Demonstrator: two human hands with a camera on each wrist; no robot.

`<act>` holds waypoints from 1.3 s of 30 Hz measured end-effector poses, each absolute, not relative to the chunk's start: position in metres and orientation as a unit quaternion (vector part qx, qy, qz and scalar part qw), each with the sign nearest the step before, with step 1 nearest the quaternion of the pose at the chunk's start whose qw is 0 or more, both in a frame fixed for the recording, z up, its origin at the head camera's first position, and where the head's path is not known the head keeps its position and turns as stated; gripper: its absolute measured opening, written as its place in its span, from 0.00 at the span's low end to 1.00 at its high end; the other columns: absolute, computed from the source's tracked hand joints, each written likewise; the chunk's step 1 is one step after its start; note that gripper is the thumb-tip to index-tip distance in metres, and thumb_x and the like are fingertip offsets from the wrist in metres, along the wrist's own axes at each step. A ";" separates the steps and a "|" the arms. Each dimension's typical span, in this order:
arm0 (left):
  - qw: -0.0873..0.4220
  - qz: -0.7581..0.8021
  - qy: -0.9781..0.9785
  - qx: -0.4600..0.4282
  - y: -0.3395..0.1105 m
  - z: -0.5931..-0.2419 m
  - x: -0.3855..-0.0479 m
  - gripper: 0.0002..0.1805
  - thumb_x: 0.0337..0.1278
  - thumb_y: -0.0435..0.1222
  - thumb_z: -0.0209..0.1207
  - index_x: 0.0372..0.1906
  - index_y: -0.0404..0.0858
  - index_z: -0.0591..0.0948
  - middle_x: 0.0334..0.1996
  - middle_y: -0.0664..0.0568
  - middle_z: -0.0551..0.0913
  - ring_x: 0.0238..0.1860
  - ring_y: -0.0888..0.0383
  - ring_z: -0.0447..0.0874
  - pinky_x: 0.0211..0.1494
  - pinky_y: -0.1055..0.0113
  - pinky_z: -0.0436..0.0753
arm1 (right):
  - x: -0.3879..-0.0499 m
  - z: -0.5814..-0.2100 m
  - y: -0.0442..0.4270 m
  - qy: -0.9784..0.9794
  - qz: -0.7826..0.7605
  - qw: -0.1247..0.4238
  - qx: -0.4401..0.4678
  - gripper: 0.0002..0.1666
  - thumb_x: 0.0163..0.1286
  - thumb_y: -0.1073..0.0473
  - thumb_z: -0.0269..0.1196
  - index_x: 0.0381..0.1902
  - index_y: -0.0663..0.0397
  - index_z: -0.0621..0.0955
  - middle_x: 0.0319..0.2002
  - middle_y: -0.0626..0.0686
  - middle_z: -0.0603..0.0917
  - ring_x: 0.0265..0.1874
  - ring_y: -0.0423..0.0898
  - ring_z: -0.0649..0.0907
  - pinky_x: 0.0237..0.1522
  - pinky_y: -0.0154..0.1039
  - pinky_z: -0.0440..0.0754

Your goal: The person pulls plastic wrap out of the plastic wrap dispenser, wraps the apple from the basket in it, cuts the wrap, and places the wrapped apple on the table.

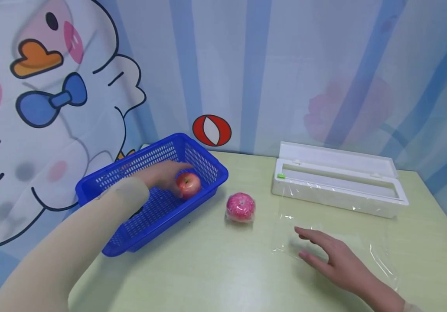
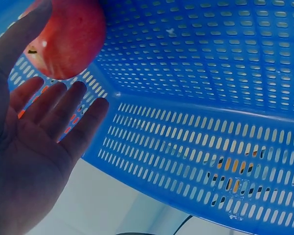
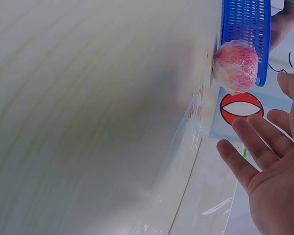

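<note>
My left hand reaches into the blue plastic basket beside a red apple. In the left wrist view, the apple sits between the thumb and the outstretched fingers, which are not curled round it. A pink-red apple wrapped in clear film stands on the table, right of the basket. Over a sheet of clear cling film hovers my right hand, holding nothing, its thumb and fingers spread apart.
Behind the film lies a long white cling film dispenser, its lid raised and a green slider at its left end. Film runs from its front onto the table. A patterned curtain hangs along the back.
</note>
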State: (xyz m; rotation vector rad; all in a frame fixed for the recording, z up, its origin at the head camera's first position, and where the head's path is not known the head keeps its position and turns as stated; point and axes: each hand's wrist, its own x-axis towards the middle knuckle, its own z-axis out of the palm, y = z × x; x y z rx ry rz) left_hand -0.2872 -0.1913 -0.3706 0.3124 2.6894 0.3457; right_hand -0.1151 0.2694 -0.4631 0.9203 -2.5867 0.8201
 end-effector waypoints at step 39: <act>0.099 0.117 0.972 0.178 -0.198 -0.342 -0.288 0.48 0.51 0.43 0.80 0.77 0.36 0.71 0.67 0.40 0.80 0.65 0.41 0.78 0.62 0.43 0.85 | -0.120 -0.461 0.263 -0.885 0.315 0.115 0.322 0.33 0.66 0.65 0.76 0.69 0.48 0.82 0.57 0.50 0.90 0.54 0.45 0.89 0.60 0.22 0.77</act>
